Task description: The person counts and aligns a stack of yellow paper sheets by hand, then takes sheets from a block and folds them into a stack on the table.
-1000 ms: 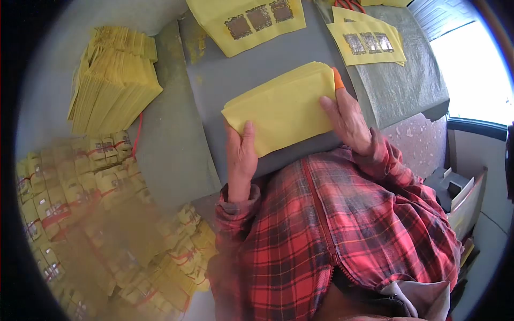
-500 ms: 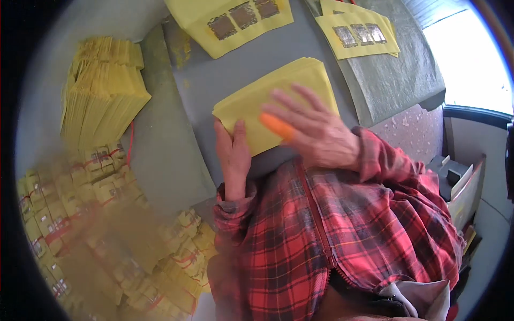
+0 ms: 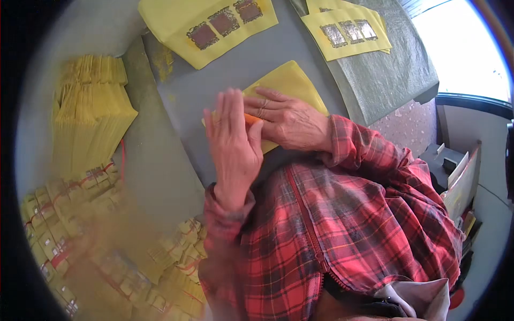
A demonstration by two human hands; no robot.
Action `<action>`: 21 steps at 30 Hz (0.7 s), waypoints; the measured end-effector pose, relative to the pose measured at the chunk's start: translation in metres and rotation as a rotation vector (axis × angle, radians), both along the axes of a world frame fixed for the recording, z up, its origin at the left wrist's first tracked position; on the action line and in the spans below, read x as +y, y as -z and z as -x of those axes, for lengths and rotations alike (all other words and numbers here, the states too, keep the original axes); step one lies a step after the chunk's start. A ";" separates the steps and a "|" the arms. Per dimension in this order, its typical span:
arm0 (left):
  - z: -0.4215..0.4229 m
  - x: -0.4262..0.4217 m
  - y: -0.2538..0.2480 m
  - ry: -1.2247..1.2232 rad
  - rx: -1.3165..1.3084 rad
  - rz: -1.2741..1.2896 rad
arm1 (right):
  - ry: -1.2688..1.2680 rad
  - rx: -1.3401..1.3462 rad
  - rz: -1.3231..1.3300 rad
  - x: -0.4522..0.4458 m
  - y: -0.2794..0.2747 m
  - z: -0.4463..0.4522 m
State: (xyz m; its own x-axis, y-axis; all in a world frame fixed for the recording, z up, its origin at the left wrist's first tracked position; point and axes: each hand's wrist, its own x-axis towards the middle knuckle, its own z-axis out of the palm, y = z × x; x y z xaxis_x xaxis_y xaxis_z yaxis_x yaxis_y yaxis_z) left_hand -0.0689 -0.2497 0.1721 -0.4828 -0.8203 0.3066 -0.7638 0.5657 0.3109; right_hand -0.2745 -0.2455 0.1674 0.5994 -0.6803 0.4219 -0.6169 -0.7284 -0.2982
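A small stack of yellow paper sheets (image 3: 292,80) lies on the grey work surface in front of me, partly covered by both hands. My right hand (image 3: 297,123) rests flat on it with fingers stretched toward the left. An orange finger cover (image 3: 251,119) shows on one of its fingers. Over the stack's left end, my left hand (image 3: 233,144) is held out straight, fingers extended, its thumb side close to the right fingertips. Whether the left hand presses on the paper I cannot tell. Neither hand grasps anything visible.
Yellow papers with three dark printed squares (image 3: 219,27) lie at the far side; more printed ones (image 3: 353,35) sit at the upper right. A tall yellow paper pile (image 3: 91,112) stands left. Several red-tied bundles (image 3: 59,230) fill the lower left.
My left hand has let go of the stack's near left edge and moved up over its left end. My right hand has come down and leftward onto the paper.
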 end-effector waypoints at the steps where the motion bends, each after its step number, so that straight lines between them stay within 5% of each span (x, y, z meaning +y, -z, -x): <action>1: -0.002 -0.004 0.011 0.063 -0.056 -0.020 | -0.007 -0.001 0.000 -0.001 0.000 0.002; 21: -0.038 0.010 0.013 0.273 0.142 -0.123 | 0.181 -0.112 -0.027 -0.013 0.014 0.048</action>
